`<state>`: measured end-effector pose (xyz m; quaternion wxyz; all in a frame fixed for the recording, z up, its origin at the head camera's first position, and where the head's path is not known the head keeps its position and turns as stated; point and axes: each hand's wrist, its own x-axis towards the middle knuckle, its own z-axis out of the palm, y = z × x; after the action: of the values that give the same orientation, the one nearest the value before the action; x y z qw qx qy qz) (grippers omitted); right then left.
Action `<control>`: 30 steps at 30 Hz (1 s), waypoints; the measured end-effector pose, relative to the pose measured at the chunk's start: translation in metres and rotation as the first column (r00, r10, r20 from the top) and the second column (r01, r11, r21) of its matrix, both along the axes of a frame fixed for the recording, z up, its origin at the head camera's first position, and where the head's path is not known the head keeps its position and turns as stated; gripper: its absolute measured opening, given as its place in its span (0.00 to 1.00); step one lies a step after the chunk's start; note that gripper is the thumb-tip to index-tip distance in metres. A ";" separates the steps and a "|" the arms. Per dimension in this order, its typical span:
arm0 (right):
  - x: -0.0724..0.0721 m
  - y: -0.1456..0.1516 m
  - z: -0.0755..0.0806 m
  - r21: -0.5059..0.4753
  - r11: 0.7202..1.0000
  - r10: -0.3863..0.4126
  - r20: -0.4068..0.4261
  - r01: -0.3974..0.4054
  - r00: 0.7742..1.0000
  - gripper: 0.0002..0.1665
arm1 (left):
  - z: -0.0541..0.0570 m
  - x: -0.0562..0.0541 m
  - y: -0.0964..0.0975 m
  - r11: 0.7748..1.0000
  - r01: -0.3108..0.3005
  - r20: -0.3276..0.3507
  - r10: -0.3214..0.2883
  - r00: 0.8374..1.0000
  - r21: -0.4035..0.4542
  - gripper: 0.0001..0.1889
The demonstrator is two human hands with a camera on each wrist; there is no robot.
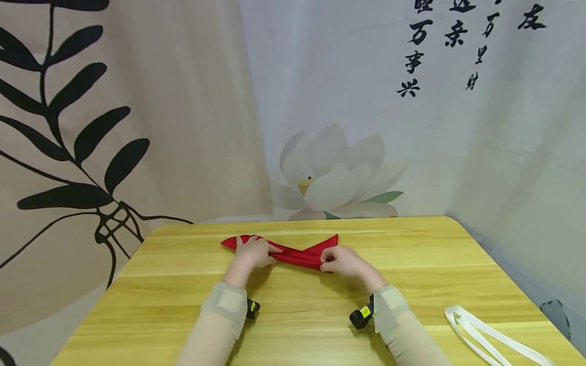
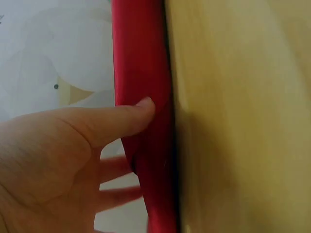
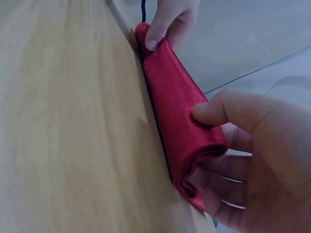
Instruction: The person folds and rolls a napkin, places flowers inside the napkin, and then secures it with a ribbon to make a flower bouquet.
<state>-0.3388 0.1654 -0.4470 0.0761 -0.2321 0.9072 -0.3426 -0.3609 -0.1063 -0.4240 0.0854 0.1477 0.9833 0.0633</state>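
A shiny red cloth, folded into a long narrow strip, lies across the far half of the wooden table. Its two ends taper to pointed corners, left and upper right. The left hand grips the strip toward its left end; in the left wrist view the thumb presses the near face while the other fingers reach behind. At the right end, the right hand pinches the cloth between thumb and fingers. The right wrist view shows rolled layers of the red cloth at that end, with several fingers partly hidden behind it.
A white ribbon-like strap lies looped at the table's right front. Small black devices sit on both wrists. Behind the wooden table hangs a printed curtain with leaves, a lotus and written characters.
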 end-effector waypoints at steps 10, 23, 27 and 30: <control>-0.001 0.001 -0.006 -0.064 0.997 0.044 0.027 -0.042 0.999 0.05 | 0.011 -0.012 -0.004 0.995 0.096 0.103 -0.098 0.990 0.022 0.12; -0.002 0.001 -0.001 -0.193 0.981 -0.031 0.007 0.032 0.999 0.04 | 0.031 -0.024 0.002 0.992 0.114 0.166 -0.123 0.978 0.058 0.19; -0.004 0.003 -0.005 -0.231 0.966 -0.124 -0.020 0.116 0.992 0.03 | 0.028 -0.029 0.003 0.990 0.106 0.102 -0.116 0.988 0.097 0.15; -0.006 0.005 -0.009 -0.257 0.949 -0.197 -0.030 0.184 0.980 0.03 | 0.022 -0.034 0.003 0.987 0.096 0.038 -0.101 0.994 0.128 0.08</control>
<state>-0.3447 0.1702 -0.4558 -0.0124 -0.1606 0.8760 -0.4547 -0.3946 -0.1029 -0.4017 0.1009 0.1998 0.9667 0.1240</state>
